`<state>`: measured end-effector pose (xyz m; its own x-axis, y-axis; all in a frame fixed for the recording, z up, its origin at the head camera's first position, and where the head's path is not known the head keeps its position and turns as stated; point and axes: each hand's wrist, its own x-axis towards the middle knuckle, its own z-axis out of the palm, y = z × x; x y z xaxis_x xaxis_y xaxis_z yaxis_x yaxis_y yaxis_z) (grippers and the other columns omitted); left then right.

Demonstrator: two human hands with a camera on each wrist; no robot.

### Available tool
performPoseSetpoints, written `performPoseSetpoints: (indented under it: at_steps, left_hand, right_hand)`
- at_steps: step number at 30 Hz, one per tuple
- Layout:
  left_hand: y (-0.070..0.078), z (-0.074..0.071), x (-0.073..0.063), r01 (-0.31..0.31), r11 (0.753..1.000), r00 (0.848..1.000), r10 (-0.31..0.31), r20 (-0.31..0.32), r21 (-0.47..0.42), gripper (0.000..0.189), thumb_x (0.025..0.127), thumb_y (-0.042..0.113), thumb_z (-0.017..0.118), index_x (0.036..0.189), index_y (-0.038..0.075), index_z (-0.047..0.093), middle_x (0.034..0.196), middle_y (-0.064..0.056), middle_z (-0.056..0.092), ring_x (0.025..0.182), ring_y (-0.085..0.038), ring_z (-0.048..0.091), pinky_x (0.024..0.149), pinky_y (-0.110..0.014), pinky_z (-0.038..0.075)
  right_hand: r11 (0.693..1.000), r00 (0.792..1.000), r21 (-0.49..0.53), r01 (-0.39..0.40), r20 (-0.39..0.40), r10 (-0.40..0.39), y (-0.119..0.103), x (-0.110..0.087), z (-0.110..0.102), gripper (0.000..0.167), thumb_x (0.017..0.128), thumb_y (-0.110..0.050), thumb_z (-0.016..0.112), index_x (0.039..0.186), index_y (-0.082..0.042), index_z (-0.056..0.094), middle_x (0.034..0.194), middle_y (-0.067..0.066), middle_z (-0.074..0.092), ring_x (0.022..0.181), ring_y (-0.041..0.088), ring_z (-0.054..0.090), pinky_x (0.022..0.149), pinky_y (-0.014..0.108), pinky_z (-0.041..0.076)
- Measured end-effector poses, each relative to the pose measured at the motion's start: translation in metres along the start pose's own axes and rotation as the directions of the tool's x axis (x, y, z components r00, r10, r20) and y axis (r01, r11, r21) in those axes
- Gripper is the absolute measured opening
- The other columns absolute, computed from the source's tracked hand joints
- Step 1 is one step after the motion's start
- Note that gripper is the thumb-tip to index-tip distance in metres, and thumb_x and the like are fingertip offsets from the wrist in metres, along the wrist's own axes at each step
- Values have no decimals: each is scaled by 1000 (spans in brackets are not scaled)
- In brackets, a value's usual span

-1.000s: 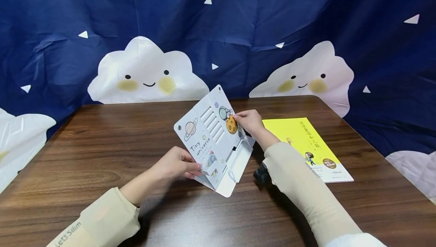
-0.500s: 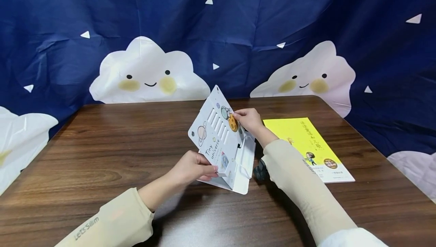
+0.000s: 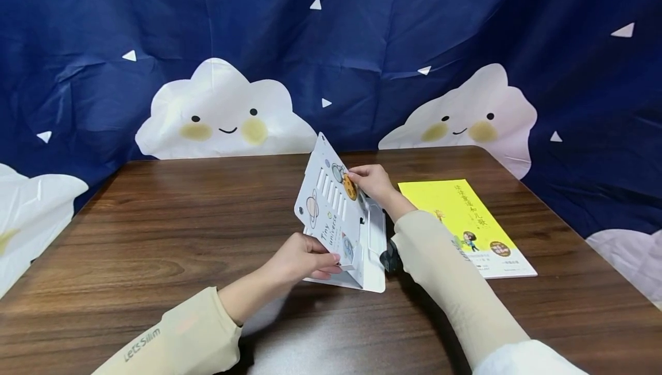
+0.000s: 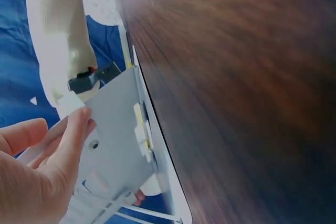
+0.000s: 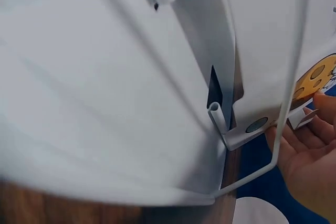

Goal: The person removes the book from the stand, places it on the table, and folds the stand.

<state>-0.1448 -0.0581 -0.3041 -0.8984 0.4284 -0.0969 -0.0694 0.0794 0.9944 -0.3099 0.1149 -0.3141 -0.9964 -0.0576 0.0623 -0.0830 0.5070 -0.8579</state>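
Observation:
A white book stand (image 3: 331,194) printed with planets and "Tiny universe" is tilted upright above its flat base plate (image 3: 369,277). My left hand (image 3: 302,257) grips the panel's near left edge, thumb on the printed front. In the left wrist view, the left hand's (image 4: 52,166) fingers lie by the panel's grey back face (image 4: 115,114). My right hand (image 3: 374,185) pinches the far right edge beside the orange planet. Seen from the right wrist, a white wire arm (image 5: 290,82) stands out from the stand, near the right hand (image 5: 312,158). The hinge area is partly hidden.
A yellow book (image 3: 445,197) lies flat on the brown wooden table (image 3: 207,208), right of the stand and partly behind the right sleeve (image 3: 445,271). A dark blue curtain (image 3: 351,36) with smiling clouds hangs behind the table's back edge.
The stand has turned, its printed panel now facing more to the right. My left hand has moved right with its near edge. The right hand has shifted only slightly left, still pinching the edge.

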Motion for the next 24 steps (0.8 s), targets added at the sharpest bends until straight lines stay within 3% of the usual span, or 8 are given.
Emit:
performPoseSetpoints:
  at_steps: [15,24]
  left_hand:
    - [2,9,1,-31,999,999,32,-7,19,25,82,1,55,99,-16,53,88,-22,61,78,-29,61,64,-34,50]
    - [1,11,2,-28,999,998,29,-46,17,24,81,0,53,99,-16,54,88,-23,61,78,-29,60,65,-35,50]
  right_hand:
    - [994,996,80,74,47,-78,-4,8,17,27,85,-12,55,108,2,58,104,13,58,89,17,51,74,24,42]
    - [992,996,114,45,74,-54,-4,15,22,27,85,-15,55,108,-1,59,104,10,58,90,17,51,77,26,43]
